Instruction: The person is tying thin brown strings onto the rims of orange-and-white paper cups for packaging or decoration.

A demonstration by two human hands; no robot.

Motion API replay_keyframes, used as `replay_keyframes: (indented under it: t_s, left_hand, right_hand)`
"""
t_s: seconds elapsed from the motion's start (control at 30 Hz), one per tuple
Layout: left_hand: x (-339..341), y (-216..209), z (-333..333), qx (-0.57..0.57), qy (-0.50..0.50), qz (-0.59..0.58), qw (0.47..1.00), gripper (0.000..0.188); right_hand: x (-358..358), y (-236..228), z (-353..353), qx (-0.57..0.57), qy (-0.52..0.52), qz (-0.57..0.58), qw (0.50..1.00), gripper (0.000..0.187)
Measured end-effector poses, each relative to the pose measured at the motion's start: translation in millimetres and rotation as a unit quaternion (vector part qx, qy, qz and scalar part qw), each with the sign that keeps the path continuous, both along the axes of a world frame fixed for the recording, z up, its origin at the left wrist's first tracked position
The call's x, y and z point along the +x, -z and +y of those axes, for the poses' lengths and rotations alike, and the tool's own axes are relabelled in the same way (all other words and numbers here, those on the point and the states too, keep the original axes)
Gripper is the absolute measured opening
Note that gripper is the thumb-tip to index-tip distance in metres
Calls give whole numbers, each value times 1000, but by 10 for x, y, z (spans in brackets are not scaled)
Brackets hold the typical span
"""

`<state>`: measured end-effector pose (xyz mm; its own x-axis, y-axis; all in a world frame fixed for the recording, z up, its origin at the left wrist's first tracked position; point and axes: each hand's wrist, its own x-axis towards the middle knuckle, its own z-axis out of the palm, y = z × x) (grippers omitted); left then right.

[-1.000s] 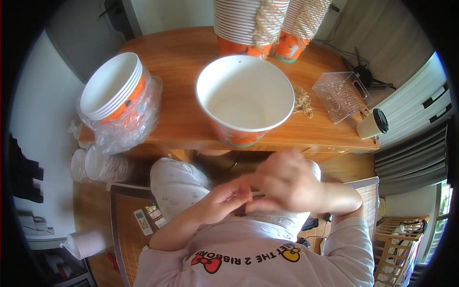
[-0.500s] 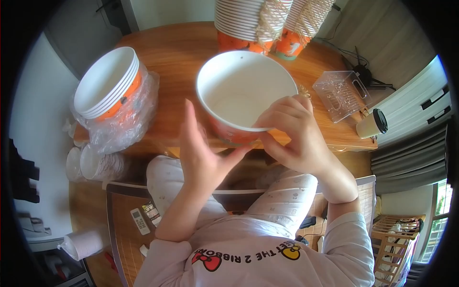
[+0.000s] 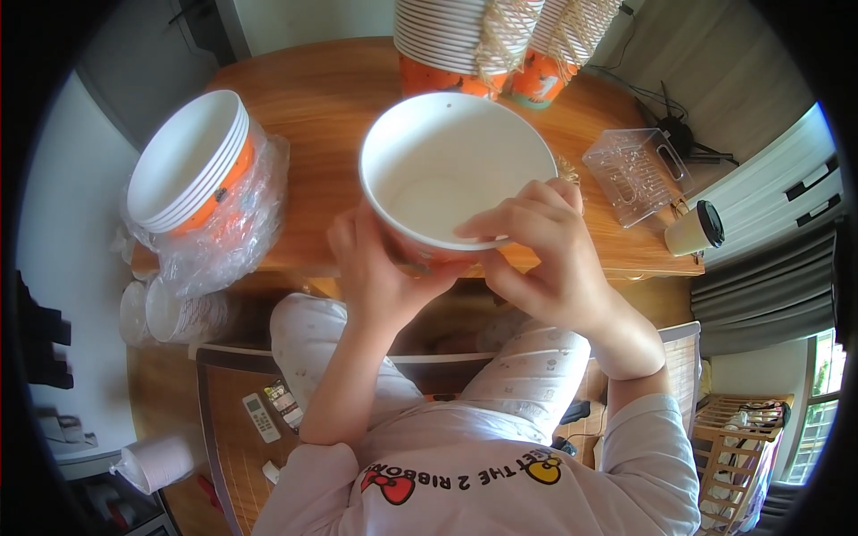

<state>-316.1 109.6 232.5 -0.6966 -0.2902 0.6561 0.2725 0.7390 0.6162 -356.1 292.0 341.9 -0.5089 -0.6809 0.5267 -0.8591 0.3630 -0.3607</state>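
A large paper bucket (image 3: 447,170), white inside with an orange printed outside, tilts toward me at the table's near edge. My left hand (image 3: 380,281) cups its lower left side, palm against the wall. With fingers over the near right rim and thumb below it, my right hand (image 3: 541,241) grips the bucket. A small hole shows high on its far inner wall. Some straw-coloured twine (image 3: 568,171) pokes out beside the rim, behind my right hand.
Tall stacks of similar buckets (image 3: 456,40) with twine stand at the back of the wooden table (image 3: 313,98). Nested buckets (image 3: 183,165) lean in clear plastic at left. To the right are a clear acrylic box (image 3: 626,174) and a lidded cup (image 3: 694,228).
My left hand, held apart from the bucket before, has closed in against its side. The bucket has shifted slightly left; my right hand keeps its hold on the rim.
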Motion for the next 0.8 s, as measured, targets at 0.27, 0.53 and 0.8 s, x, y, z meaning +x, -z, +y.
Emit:
replay_keyframes:
  t_s: [0.27,0.53,0.8]
  left_hand:
    - [0,-3,-18,-12,8,10,1000,93]
    - [-10,-3,-17,-13,15,11,1000,93]
    - [-38,52,-10,38,58,32,997,91]
  right_hand:
    - [-5,12,3,1,-5,18,1000,16]
    - [-25,-32,98,-1,-30,-10,1000,16]
    - [-40,-15,214,-57,-46,-77,994,12]
